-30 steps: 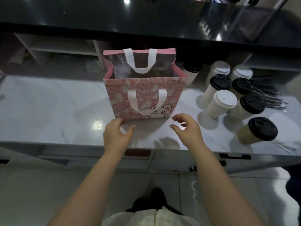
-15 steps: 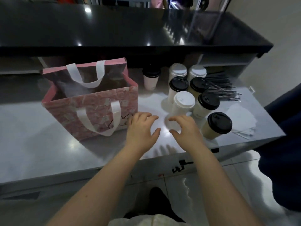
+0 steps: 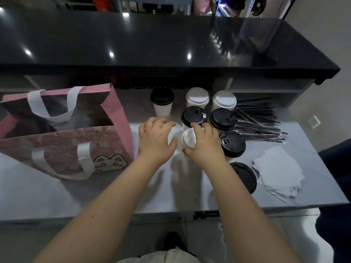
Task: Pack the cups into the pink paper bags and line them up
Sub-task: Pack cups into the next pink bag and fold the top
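Head view, and we're right over the cluster of cups at mid-right of the tabletop. The right hand is arched over the white-lidded cup, fingertips on the far rim of the lid and thumb hooked round the near side, grasping it from above. The left hand hovers just to the cup's left with fingers loosely bent and nothing in it, between the cup and the pink paper bag.

That cup should be light, paper-walled and easy to squash, and whether it's full can't be told from here. A lid-only hold is risky, since a snap-on lid can pop off under load. The safer hold looks like the body just below the rim, with the free hand ready under the base.

The cup stands upright, long axis vertical, lid up, tight against the black-lidded cups behind and to its right. It'll likely need a straight lift to clear them.

The bag stands at the left with its mouth open upward, its long side running left to right and its white handles flopped over. The cup should go in base first, kept vertical.
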A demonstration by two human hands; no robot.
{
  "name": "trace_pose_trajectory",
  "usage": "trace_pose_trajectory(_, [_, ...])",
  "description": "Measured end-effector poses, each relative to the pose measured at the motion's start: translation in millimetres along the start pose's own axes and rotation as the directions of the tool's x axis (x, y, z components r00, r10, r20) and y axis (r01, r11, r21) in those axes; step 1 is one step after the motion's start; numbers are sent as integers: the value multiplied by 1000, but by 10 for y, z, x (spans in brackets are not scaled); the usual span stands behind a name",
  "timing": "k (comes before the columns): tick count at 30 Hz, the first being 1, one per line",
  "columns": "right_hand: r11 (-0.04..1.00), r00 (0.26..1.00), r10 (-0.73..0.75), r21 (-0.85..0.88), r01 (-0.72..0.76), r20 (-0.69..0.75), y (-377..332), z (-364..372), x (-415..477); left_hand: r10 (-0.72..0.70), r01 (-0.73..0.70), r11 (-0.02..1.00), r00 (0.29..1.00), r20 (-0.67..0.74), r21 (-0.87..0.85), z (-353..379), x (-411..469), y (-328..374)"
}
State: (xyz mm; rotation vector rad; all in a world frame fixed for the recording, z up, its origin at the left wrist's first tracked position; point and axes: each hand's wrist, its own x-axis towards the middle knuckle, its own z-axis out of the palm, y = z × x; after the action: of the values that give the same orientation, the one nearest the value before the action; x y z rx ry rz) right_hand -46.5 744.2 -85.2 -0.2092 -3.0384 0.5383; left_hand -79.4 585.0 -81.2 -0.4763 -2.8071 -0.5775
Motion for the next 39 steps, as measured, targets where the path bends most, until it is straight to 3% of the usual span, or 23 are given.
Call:
trace_pose_trajectory(4, [995,996,-43,-81,49,78,-58,44,42,-16,17,1000,999,-31,16,-11,56,63])
trace_pose_trajectory(12, [954,953,-297,24,299,-60,-93,-474,117,-13,15,1000,974,-228,8,-503,322,220])
trace_pose_trajectory(19, [757,916,-392,535,375,-87,-273,-981,347,-51,73,996,930,-363,48,-1184,431,-101])
trace_pose_trajectory(22, [718,900,-416,561,413,-129,-493,-929,436,-127,156,987,923,-364,50,-1391,293,-416])
trace_pose_trajectory(27, [768,898,-349,467,438,-268,-957,-818,564,-224,235,972,918,-326,-5,-1714,1,-929])
trace_pose_trajectory(33, [671,863,-277,558,488,-421,-1463,-845,573,-336,321,942,902,-273,-99,-1973,-277,-1661])
trace_pose_trajectory(36, [689,838,-303,502,522,-455,-1769,-908,528,-342,291,928,913,-222,-232,-2077,-308,-1998])
trace_pose_trajectory(39, [653,849,-338,549,522,-406,-2133,-920,444,-269,225,942,951,-154,-250,-2150,-272,-2288])
